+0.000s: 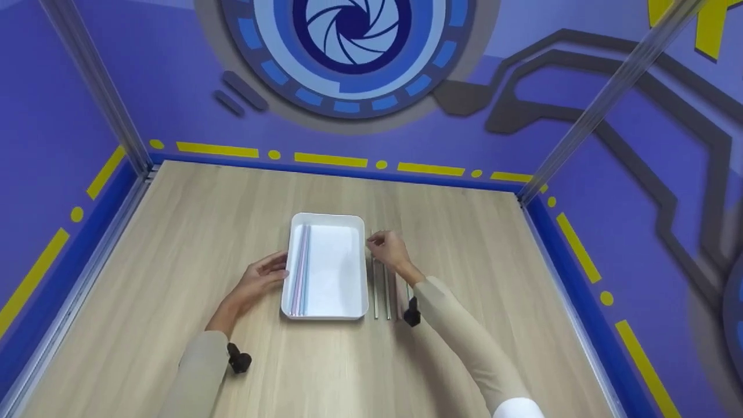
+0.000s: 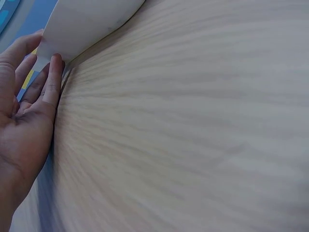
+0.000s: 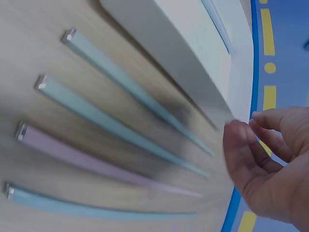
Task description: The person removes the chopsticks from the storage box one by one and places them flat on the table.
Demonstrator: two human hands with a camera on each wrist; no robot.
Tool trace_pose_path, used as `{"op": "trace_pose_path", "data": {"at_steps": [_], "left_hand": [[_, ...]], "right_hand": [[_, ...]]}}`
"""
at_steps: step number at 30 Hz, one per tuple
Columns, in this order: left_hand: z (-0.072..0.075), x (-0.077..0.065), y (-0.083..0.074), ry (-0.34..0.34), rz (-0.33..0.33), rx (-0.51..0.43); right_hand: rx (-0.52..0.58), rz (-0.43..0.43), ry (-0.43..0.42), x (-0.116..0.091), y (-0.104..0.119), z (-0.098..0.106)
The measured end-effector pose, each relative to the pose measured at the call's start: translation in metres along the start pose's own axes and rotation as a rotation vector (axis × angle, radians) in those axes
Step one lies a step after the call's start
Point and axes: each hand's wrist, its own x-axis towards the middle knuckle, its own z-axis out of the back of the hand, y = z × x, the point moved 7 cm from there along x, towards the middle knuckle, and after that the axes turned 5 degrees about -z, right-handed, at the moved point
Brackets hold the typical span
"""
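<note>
- Person's left hand (image 1: pixel 261 278): fingers straight, slightly apart, touching outer left wall of white rectangular tray (image 1: pixel 336 261); tray cut off in both wrist views.
- Pink and pale-blue slim sticks (image 1: pixel 300 270): in tray, along left side; too close together to count.
- Right hand (image 1: pixel 390 249): beside tray's right rim, fingers loosely curled, nothing visible between them.
- Four tapered green, pink and blue sticks with silvery ends (image 3: pixel 120 130): on pale wood-grain worktop (image 1: pixel 464 244), right of tray; partly hidden by right hand, sleeve from head view.

tray (image 2: pixel 91 24): cut off, left wrist view | sticks (image 1: pixel 388 296): partly hidden, head view
</note>
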Motion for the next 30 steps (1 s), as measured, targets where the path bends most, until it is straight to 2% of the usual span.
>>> {"op": "trace_pose_path", "data": {"at_steps": [4,7,12,17,22,30], "left_hand": [[0.005,-0.004,0.003,-0.022,0.011,-0.009],[0.007,-0.005,0.003,-0.015,0.019,-0.002],[0.006,-0.003,0.0,-0.001,0.012,0.016],[0.006,-0.001,-0.002,-0.012,0.02,0.047],[0.002,0.001,0.0,0.007,0.011,0.046],[-0.001,0.003,-0.001,0.012,0.005,0.049]], "right_hand": [[0.069,0.007,0.1,0.004,0.008,-0.029],[0.025,0.007,0.147,0.007,0.013,-0.048],[-0.068,0.026,0.168,0.012,0.024,-0.07],[-0.041,-0.024,0.222,0.016,0.025,-0.099],[-0.09,-0.036,0.21,0.017,0.026,-0.122],[-0.094,-0.079,0.174,0.022,0.028,-0.133]]}}
